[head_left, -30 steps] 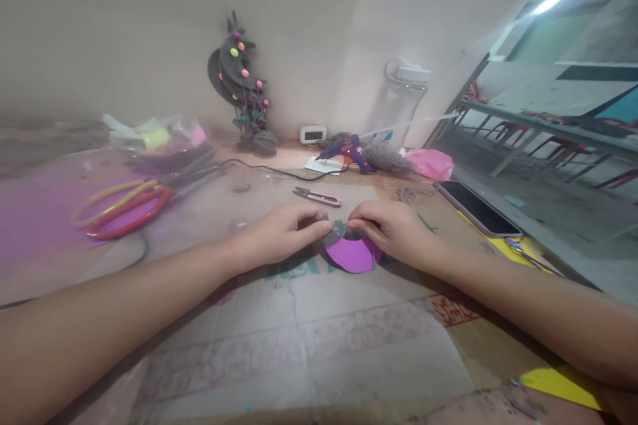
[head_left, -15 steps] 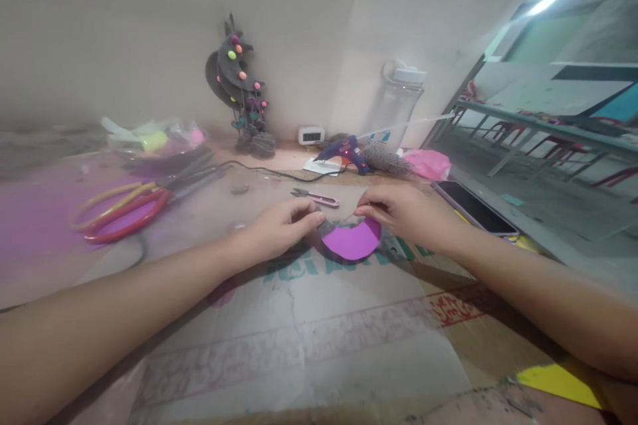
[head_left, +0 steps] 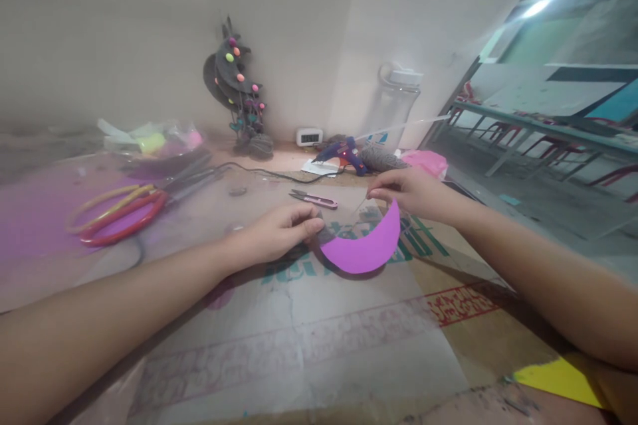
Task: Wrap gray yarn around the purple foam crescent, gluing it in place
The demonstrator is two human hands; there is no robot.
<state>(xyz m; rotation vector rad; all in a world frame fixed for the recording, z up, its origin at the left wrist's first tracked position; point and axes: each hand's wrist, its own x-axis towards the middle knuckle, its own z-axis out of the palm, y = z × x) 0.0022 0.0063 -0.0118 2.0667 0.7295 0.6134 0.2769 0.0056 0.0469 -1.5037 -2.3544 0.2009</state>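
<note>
A purple crescent-shaped cutout (head_left: pixel 361 254) is held over the table, its points turned up. Its left end is covered in something dark grey, apparently wound yarn. My left hand (head_left: pixel 286 232) is closed, pinching that grey end between thumb and fingers. My right hand (head_left: pixel 409 191) is also closed, just above the crescent's right point and apart from it. From its fingertips a thin strand of grey yarn (head_left: pixel 359 204) runs down toward the crescent. Behind the crescent lie small pink thread snips (head_left: pixel 314 199).
A blue glue gun (head_left: pixel 343 153) rests before a ball of grey yarn (head_left: pixel 381 158) and a clear bottle (head_left: pixel 396 106). Large red-and-yellow-handled scissors (head_left: pixel 124 216) lie left. A grey crescent ornament (head_left: pixel 232 76) stands against the board, near a small digital clock (head_left: pixel 310 137). Yellow paper (head_left: pixel 561 382) lies front right.
My right hand has moved up and slightly right, away from the crescent's right point, which now shows fully. The crescent appears larger and lower. My left hand keeps its pinch.
</note>
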